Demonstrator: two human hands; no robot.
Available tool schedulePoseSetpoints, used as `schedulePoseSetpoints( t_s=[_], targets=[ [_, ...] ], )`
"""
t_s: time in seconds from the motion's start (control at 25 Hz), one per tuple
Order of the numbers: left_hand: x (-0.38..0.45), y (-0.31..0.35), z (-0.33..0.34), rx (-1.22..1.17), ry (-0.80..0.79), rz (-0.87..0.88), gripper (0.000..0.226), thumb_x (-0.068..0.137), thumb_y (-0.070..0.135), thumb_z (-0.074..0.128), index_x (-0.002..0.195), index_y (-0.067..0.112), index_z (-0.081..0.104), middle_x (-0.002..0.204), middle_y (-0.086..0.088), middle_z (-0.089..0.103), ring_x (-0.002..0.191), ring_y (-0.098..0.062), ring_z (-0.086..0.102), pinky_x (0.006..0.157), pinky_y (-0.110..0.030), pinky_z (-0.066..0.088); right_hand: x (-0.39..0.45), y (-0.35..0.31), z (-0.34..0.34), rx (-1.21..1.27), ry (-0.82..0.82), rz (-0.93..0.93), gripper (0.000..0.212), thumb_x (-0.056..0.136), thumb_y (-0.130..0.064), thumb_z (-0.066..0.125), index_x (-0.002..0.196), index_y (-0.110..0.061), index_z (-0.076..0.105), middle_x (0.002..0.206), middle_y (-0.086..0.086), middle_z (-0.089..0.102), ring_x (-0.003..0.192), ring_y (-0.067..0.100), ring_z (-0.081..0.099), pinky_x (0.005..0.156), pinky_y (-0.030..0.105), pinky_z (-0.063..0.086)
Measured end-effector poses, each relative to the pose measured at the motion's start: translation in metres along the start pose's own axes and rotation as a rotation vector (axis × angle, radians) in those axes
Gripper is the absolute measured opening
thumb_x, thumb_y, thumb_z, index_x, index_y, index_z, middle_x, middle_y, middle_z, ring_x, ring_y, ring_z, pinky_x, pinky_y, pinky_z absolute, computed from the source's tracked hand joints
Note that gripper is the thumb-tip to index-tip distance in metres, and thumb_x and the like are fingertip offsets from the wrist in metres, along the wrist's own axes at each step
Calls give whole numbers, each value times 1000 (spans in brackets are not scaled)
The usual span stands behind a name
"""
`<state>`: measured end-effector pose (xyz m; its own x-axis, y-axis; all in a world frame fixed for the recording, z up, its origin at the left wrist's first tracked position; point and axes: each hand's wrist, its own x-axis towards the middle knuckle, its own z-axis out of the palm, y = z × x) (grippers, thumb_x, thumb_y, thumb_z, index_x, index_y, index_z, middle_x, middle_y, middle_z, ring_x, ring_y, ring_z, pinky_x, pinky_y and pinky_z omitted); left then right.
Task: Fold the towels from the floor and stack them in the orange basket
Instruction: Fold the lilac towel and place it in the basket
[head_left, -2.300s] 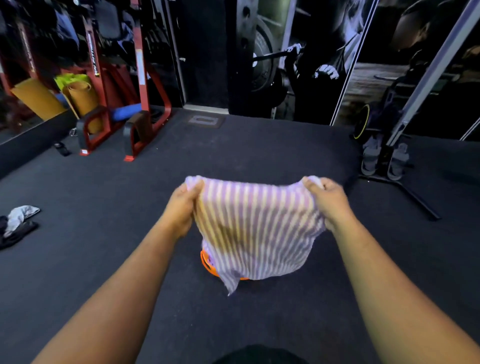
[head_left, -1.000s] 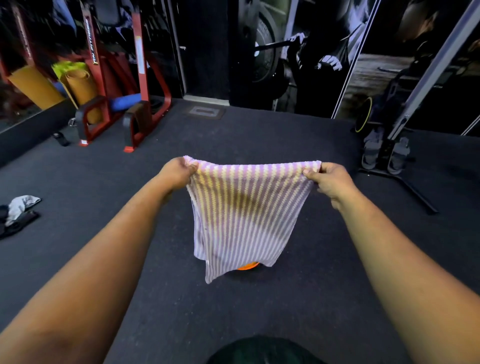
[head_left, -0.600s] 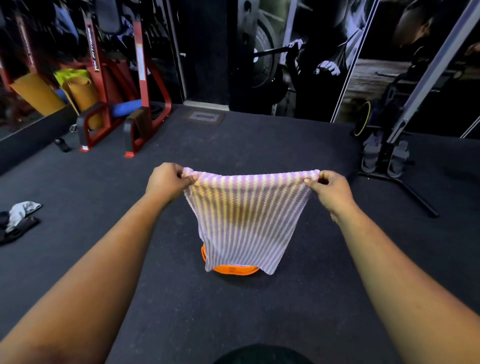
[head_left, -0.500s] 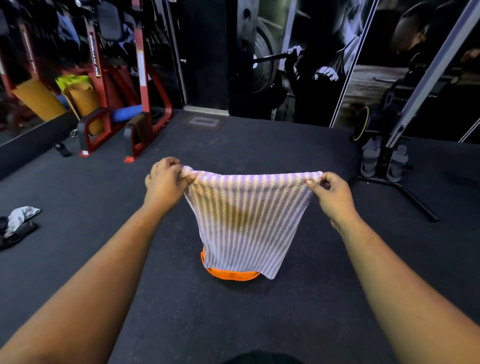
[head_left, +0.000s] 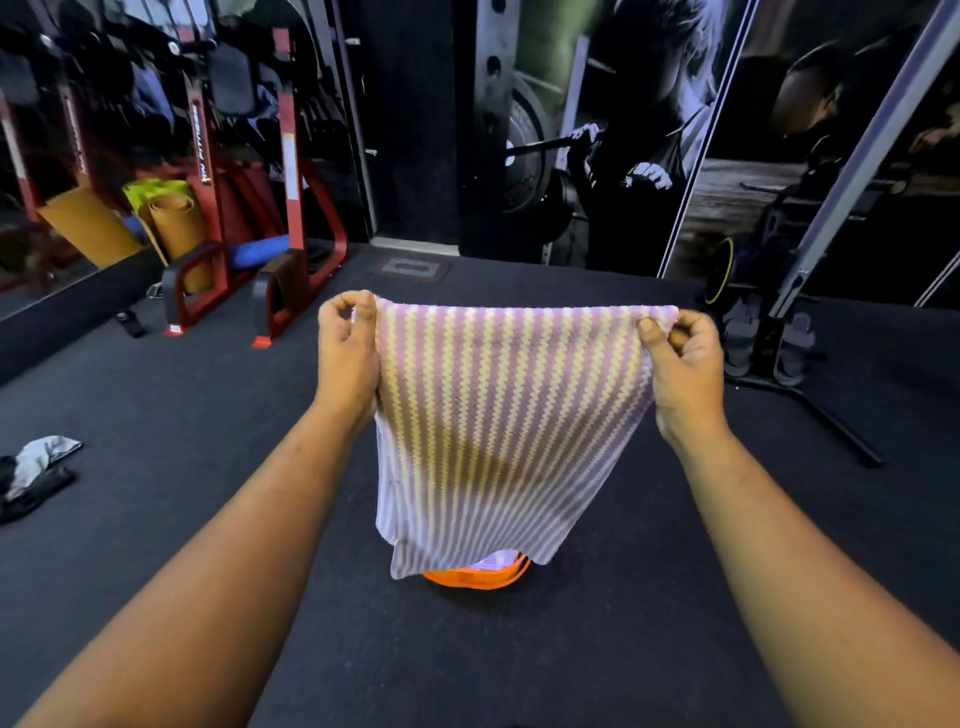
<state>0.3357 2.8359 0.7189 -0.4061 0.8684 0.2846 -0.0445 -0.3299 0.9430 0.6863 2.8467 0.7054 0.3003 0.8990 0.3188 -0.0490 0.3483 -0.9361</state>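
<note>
From the head view, the left hand (head_left: 347, 353) and the right hand (head_left: 684, 364) each pinch a top corner of a purple-and-cream striped towel (head_left: 498, 431), which hangs stretched between them above the dark rubber floor (head_left: 156, 415). The towel covers most of the orange plastic basket (head_left: 475, 578); only its near rim shows, with a scrap of striped cloth inside that is hard to make out. Far left, a crumpled grey-and-black cloth heap (head_left: 34, 473) is cut off by the frame edge.
</note>
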Motion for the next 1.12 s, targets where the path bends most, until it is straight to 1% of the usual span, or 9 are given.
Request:
schedulePoseSetpoints(
  t_s=[0.2,0.28,0.36,0.48,0.64,0.76,0.92,1.0,1.12],
  targets=[
    [-32,-33,-23,580,-698,-273,49,76,25,90,120,18,69,113,5,76,106,-10,70,100,-43,54,23,-30,12,192,89,129,28,91,-21,75,104,-21,50,92,1,65,85,17,63,88,43,53],
    [-58,-35,-9,362,-639,-364,31,80,23,85,106,10,74,99,-2,78,94,-18,72,90,-44,54,25,-36,9,356,137,176,20,97,-25,69,108,-17,53,98,4,67,85,15,67,86,42,57],
    [-48,-14,14,24,-430,-392,30,80,25,78,105,10,73,97,-8,77,93,-25,70,82,-40,55,15,-27,-2,412,-40,230,47,93,-52,63,122,-16,56,112,7,69,99,17,69,88,39,59],
    [-18,22,25,-281,-385,-467,49,95,44,64,129,8,64,120,-14,73,112,-26,69,91,-41,58,-34,21,-14,-59,-455,427,87,57,-70,84,120,-13,65,109,-2,75,96,8,71,85,28,57],
    [-61,-27,-17,-138,-501,-748,112,36,79,88,127,17,69,124,-14,72,111,-28,71,93,-46,56,-69,46,4,-47,-327,561,7,96,-17,65,93,-13,69,82,0,76,75,15,69,74,34,52],
    [-69,-36,-20,-211,-463,-744,89,45,73,89,112,16,79,125,-16,71,108,-27,72,87,-42,60,-54,32,3,200,-184,676,25,103,-29,54,108,-10,69,101,12,74,84,21,72,82,39,57],
    [-73,-35,-37,-250,-353,-717,76,71,74,71,126,22,64,114,-9,76,109,-27,71,93,-46,54,-52,38,-16,106,-585,616,80,77,-69,72,131,-11,61,119,7,69,100,18,67,85,36,53],
    [-106,-58,-45,-77,-379,-837,52,80,48,76,120,17,63,100,-10,78,95,-24,74,85,-40,58,-70,55,-21,-132,-713,685,57,67,-45,88,111,-13,71,105,6,74,88,17,67,74,32,51],
    [-107,-69,-51,-75,-277,-805,35,84,34,74,114,19,67,109,-10,71,91,-17,74,84,-37,57,-88,74,-13,-4,-398,700,7,91,-15,67,95,-15,72,88,6,75,85,23,66,74,34,51]
  ],
)
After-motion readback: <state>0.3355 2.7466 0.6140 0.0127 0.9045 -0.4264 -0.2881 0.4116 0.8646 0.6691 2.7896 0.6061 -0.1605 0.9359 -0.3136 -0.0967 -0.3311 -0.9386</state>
